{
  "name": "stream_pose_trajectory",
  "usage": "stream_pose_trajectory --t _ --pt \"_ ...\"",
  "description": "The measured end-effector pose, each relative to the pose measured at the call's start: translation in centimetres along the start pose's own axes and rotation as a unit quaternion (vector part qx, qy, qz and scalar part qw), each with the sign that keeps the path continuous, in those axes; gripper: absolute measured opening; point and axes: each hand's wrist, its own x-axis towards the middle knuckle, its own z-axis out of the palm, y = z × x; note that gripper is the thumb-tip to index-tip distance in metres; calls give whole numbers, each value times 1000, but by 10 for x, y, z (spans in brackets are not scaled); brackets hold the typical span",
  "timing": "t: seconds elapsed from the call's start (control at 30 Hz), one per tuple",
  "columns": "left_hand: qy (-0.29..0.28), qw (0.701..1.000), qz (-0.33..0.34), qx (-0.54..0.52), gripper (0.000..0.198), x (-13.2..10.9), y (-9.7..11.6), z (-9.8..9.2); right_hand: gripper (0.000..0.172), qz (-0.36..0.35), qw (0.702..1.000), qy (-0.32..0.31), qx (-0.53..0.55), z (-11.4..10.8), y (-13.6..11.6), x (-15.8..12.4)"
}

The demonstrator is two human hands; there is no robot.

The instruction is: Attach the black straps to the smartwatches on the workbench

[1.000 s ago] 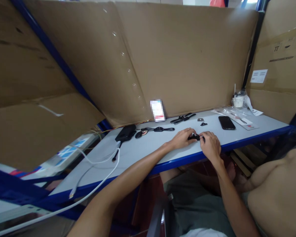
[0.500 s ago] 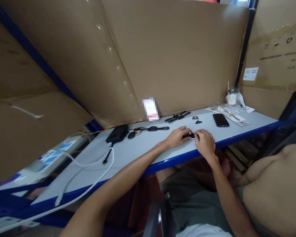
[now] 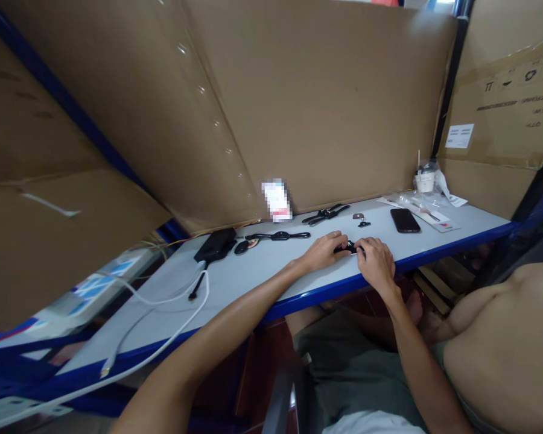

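Note:
Near the front edge of the grey tabletop (image 3: 262, 271), a small black object (image 3: 350, 247) with a shiny spot lies between my two hands. My left hand (image 3: 329, 249) has its fingers curled on the object's left end. At the right end, the bent fingers of my right hand (image 3: 374, 255) grip it. Fingers cover most of it, so its exact kind is unclear. Behind my left hand lies a long black strap-like piece (image 3: 280, 235) with a thicker middle. Farther back are black straps (image 3: 326, 214) in a crossed heap. Two small parts, one dark clip-like (image 3: 364, 223), sit beyond my right hand.
A black phone (image 3: 405, 220) lies at the right, beside plastic packaging (image 3: 423, 211) and a cup (image 3: 425, 179). A black box (image 3: 215, 245) and white cables (image 3: 181, 328) occupy the left side. A blurred bright screen (image 3: 277, 200) leans on the cardboard wall (image 3: 326, 108). Another person's knee (image 3: 507, 337) is at the right.
My right fingers have shifted very slightly on the black object. Everything else stays where it was.

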Motion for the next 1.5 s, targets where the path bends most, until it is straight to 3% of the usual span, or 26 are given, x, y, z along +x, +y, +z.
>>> stream_pose_trajectory --t 0.37,0.6,1.1,1.5 --pt "0 1000 -15 15 18 0 1 0 29 -32 999 -19 -4 -4 0 -2" --pt "9 999 -32 -1 36 -2 0 1 37 -62 998 -23 9 -5 3 -3" --pt "14 1000 -8 1 17 0 -2 -1 29 -42 999 -16 4 -4 0 0" --pt "6 1000 -13 5 18 1 -3 0 28 -54 998 -21 1 -5 1 0"
